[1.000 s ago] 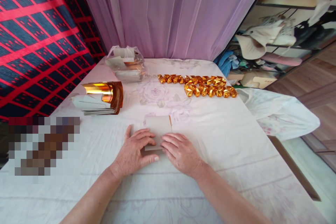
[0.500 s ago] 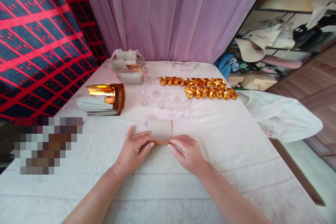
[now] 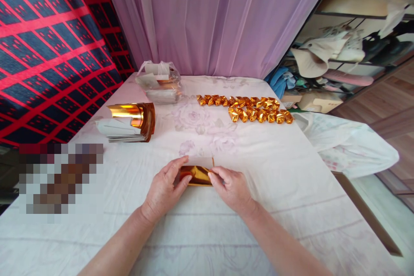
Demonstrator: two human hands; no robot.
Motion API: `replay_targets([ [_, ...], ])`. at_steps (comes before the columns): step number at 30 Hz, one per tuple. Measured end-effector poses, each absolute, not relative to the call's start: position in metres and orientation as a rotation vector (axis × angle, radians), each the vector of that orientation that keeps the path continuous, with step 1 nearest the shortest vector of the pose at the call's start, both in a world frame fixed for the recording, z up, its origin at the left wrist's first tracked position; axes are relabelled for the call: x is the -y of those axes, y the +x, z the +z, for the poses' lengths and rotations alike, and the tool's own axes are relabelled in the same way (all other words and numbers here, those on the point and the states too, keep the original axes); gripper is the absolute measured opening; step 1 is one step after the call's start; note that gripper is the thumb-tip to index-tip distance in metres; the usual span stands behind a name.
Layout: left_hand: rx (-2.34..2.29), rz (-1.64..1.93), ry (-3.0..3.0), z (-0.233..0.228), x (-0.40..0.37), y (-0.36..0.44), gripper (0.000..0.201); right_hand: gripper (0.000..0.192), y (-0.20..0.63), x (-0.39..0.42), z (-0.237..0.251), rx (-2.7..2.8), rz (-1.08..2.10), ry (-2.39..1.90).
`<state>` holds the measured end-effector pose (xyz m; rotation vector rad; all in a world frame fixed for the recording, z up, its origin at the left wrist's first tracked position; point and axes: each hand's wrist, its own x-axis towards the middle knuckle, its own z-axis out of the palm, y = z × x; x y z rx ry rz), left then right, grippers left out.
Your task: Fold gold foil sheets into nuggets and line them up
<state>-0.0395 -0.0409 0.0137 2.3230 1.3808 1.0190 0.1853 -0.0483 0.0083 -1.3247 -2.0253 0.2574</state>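
Between my hands, near the middle of the table, lies a sheet of gold foil paper [image 3: 200, 174]. Its near part is turned up and over, gold side showing, while a strip of the pale back shows along the far edge. My left hand [image 3: 167, 184] grips the left end, thumb on the gold and fingers curved round behind. At the right end my right hand [image 3: 233, 188] pinches the near layer between thumb and fingers. Farther back stand two rows of folded gold foil pieces [image 3: 260, 114].
A stack of gold foil sheets [image 3: 129, 127] sits at the left of the flowered tablecloth [image 3: 207, 224]. Behind it is a clear plastic bag [image 3: 161, 84] of more sheets. A purple curtain [image 3: 210, 17] hangs behind the table. Shelves [image 3: 349, 51] with hats and boxes stand at right.
The near edge of the sheet has been folded up and away from me, so gold now covers most of the pale side. Both hands stay at its ends.
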Motion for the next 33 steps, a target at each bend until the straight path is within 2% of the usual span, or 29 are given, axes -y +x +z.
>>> replay_targets([
  [5,-1.216,1.044,2.732,0.028,0.048,-0.028,0.034,0.029,0.184,0.046,0.008,2.062,0.240,-1.403],
  [9,-1.036,0.946,2.828,0.030,0.060,-0.015,0.028,0.030,0.183,0.045,0.006,2.088,0.233,-1.433],
  [19,-1.069,0.703,2.849,0.014,0.061,-0.014,0.039,0.022,0.186,0.044,0.006,2.002,0.375,-1.508],
  [22,-1.083,0.686,2.837,0.011,0.061,-0.014,0.041,0.026,0.186,0.044,0.005,1.957,0.405,-1.515],
  [26,-1.116,0.649,2.825,0.009,0.061,-0.015,0.044,0.032,0.186,0.043,0.002,1.937,0.377,-1.525],
  [33,-1.136,0.492,2.843,0.011,0.059,-0.016,0.053,0.031,0.186,0.044,0.004,2.000,0.231,-1.547],
])
